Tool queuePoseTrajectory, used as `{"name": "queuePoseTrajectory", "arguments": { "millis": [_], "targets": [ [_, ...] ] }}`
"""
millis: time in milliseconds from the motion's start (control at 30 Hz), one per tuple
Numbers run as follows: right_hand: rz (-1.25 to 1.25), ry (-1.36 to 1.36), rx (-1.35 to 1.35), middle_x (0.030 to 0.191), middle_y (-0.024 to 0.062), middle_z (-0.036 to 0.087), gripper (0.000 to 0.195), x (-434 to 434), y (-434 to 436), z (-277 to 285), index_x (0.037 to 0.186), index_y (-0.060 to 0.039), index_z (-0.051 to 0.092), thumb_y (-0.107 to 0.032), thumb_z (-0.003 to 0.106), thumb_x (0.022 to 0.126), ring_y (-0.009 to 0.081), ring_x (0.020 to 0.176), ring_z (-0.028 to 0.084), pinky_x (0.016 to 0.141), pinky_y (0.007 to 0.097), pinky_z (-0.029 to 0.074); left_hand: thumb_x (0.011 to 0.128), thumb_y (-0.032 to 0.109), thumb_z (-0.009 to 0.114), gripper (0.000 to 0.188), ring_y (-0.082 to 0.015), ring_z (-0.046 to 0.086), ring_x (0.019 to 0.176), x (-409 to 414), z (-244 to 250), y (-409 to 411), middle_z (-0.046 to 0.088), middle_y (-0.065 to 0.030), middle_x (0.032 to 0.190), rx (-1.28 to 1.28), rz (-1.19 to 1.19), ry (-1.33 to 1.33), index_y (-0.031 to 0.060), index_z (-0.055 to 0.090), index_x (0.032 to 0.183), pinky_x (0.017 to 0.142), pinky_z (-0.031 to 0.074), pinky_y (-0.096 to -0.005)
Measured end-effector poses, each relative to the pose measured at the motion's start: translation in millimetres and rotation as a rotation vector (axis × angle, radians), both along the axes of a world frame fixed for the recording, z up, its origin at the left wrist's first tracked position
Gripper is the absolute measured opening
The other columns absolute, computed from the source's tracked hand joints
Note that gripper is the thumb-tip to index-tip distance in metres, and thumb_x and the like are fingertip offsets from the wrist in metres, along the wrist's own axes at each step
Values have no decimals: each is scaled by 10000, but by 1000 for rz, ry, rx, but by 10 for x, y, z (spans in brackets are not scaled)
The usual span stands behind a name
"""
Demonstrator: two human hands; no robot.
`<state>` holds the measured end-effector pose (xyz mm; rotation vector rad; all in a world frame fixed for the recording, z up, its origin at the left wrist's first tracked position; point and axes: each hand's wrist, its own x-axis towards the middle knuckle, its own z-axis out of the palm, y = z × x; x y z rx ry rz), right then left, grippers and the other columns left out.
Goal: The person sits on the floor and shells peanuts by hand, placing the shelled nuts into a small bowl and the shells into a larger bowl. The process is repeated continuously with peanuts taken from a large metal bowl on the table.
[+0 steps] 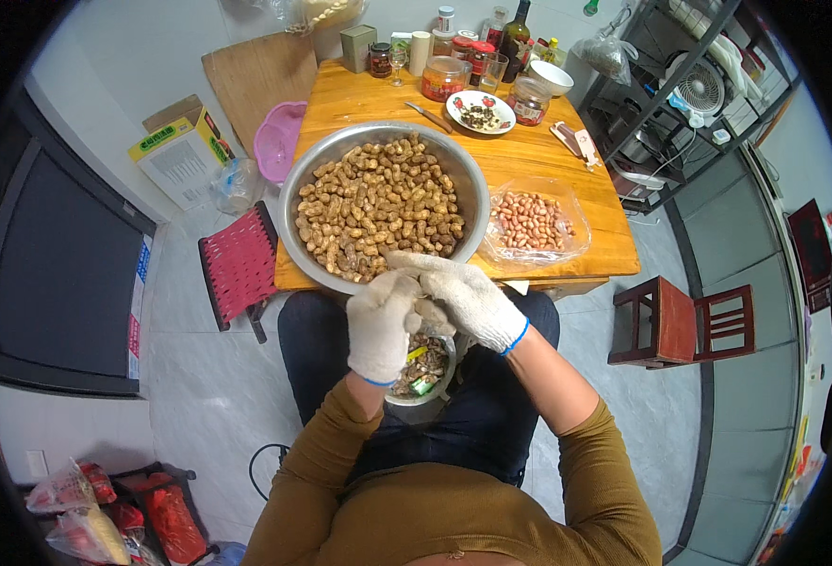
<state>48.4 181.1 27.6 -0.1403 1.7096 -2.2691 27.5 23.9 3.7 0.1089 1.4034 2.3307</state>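
My left hand (380, 329) and my right hand (472, 293) wear white knitted gloves with blue cuffs. They meet, fingers bent together, at the near rim of a large metal basin (474, 170). Anything pinched between the fingertips is hidden by the gloves. Unshelled peanuts (380, 201) fill much of the basin. Below my hands, between my knees, stands a small bin (416, 400) holding peanut shells (426, 364) and bits of coloured wrapper. To the basin's right, a clear plastic bag (577, 226) lies spread with shelled reddish peanuts (529, 221) on it.
The wooden table (380, 102) bears a knife (430, 117), a patterned plate (508, 126) with dark scraps, a white bowl (551, 76), jars and bottles. A red woven stool (237, 265) stands left, a wooden chair (674, 322) right. Behind it rises a metal shelf rack (695, 46).
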Motion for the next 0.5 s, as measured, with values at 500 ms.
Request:
{"name": "queuePoseTrajectory", "arguments": {
  "millis": [500],
  "targets": [
    [-351, 527, 856, 922, 92, 687, 258, 95, 51, 71, 1129, -25, 695, -175, 683, 920, 197, 863, 664, 789, 337, 530, 1006, 107, 563, 315, -59, 544, 635, -62, 38, 27, 661, -51, 869, -93, 22, 16, -86, 606, 1252, 578, 454, -209]
  ]
}}
